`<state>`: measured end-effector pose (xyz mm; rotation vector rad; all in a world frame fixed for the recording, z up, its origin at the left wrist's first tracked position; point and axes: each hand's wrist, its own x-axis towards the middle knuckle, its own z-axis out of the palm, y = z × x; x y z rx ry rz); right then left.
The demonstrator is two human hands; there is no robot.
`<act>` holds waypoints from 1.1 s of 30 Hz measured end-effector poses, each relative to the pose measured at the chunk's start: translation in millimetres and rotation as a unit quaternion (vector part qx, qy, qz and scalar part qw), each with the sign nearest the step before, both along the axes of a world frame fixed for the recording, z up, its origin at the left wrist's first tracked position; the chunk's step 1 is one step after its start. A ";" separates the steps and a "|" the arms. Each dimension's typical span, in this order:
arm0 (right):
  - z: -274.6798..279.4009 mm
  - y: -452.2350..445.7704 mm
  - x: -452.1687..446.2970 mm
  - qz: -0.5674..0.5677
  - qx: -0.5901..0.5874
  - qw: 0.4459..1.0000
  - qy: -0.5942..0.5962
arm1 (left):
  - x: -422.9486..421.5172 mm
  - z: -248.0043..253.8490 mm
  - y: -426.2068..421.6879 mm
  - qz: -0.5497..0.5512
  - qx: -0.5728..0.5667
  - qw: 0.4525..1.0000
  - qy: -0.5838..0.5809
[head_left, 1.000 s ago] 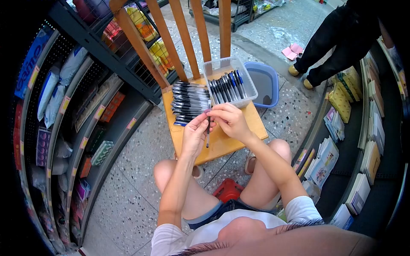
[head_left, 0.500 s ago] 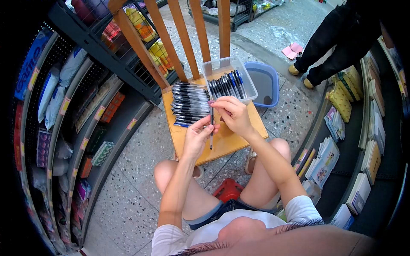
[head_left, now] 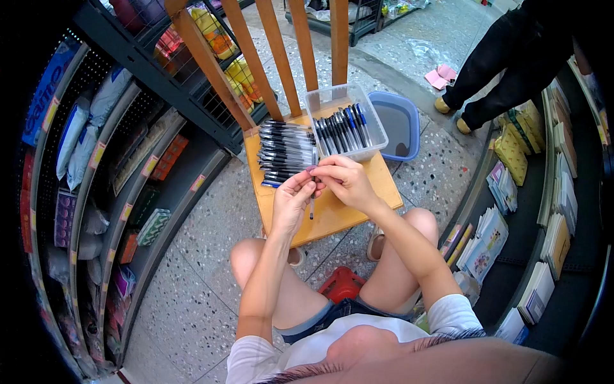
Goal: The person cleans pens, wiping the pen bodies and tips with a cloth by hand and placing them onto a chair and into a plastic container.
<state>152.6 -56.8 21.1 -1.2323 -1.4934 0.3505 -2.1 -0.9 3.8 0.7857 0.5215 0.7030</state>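
Both of my hands meet over the front of a wooden chair seat (head_left: 345, 217). Between the fingers of my left hand (head_left: 295, 195) is a pen (head_left: 312, 208), its lower end pointing toward me. My right hand (head_left: 345, 182) pinches at the pen's upper end, where something small and purplish shows; its exact shape is hidden by the fingers. Beyond my left hand lies a stack of pens (head_left: 281, 150) with clear barrels and dark caps. A clear plastic box (head_left: 374, 137) holding black and blue pens stands at the seat's right back corner.
A blue basin (head_left: 409, 128) is on the floor right of the chair. Shelves of goods (head_left: 150, 169) curve along the left, with booklet shelves (head_left: 486, 243) on the right. Another person's legs (head_left: 499, 64) stand at the upper right. A red stool (head_left: 342, 286) is beneath me.
Half a second ago my right hand was slightly higher and the hands further apart along the pen. Now they are close together again, and less of the pen shows.
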 end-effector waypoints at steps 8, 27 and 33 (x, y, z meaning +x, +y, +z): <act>5.6 2.1 9.2 -0.057 -0.010 0.996 0.065 | 2.9 12.5 -13.2 -0.094 0.032 0.995 0.005; 2.8 -5.3 3.1 0.028 -0.010 1.000 -0.008 | 0.1 0.7 -1.9 0.005 0.017 1.000 -0.011; 5.2 -0.3 11.5 -0.032 0.005 0.999 0.016 | 0.1 -6.1 -2.7 -0.041 0.031 0.998 0.024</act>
